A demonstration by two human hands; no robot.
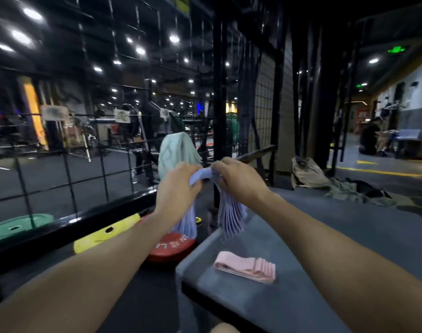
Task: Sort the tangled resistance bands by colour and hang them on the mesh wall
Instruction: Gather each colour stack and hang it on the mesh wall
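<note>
A: What is found nearest?

B: A folded stack of pink bands point(246, 266) is laid on the grey bench point(325, 296), apart from everything else. It appears sorted but not yet hung.

A: And just beyond that?

B: A bundle of purple bands point(229, 218) is held up above the bench's far edge. The left hand point(178, 182) is curled round the top of the bundle on one side, and the right hand point(236, 177) is clenched on it at the other, so that the loops are draped down in two hanks between the wrists. Neither hand is at all open.

A: Which step is judged to be in hand?

B: The purple lot seems to be gathered and about to be hung. The tangle itself appears already undone, since only single-colour groups are seen.

A: What is seen further off?

B: Red point(171, 246), yellow point(106, 233) and green point(18, 228) plates are lying on the floor by the rail. Past the hands, mint bands point(174, 150) are already hung on the mesh wall point(68, 174).

A: What is called for next?

B: The purple loops must be lifted to the mesh beside the mint ones and hooked over without any being dropped; then the pink stack is to be fetched.
</note>
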